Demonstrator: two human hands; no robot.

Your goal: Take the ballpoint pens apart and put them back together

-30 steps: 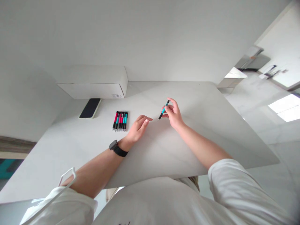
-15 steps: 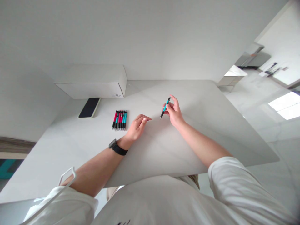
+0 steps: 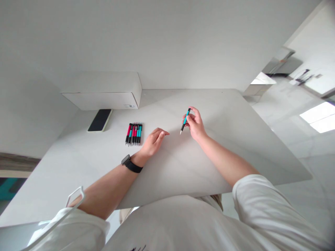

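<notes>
My right hand (image 3: 195, 124) pinches a teal and black pen (image 3: 185, 121) near its top, tip pointing down just above the white table (image 3: 235, 139). My left hand (image 3: 154, 141), with a black watch on the wrist, rests on the table with fingers loosely curled and holds nothing. A row of several red and teal pens (image 3: 134, 134) lies side by side to the left of that hand.
A white cardboard box (image 3: 102, 91) stands at the back left against the wall. A dark phone (image 3: 99, 120) lies flat in front of it. The table's right edge drops to a glossy white floor.
My right hand has turned the teal pen more upright, bringing its tip down toward the table. My left hand has stayed put.
</notes>
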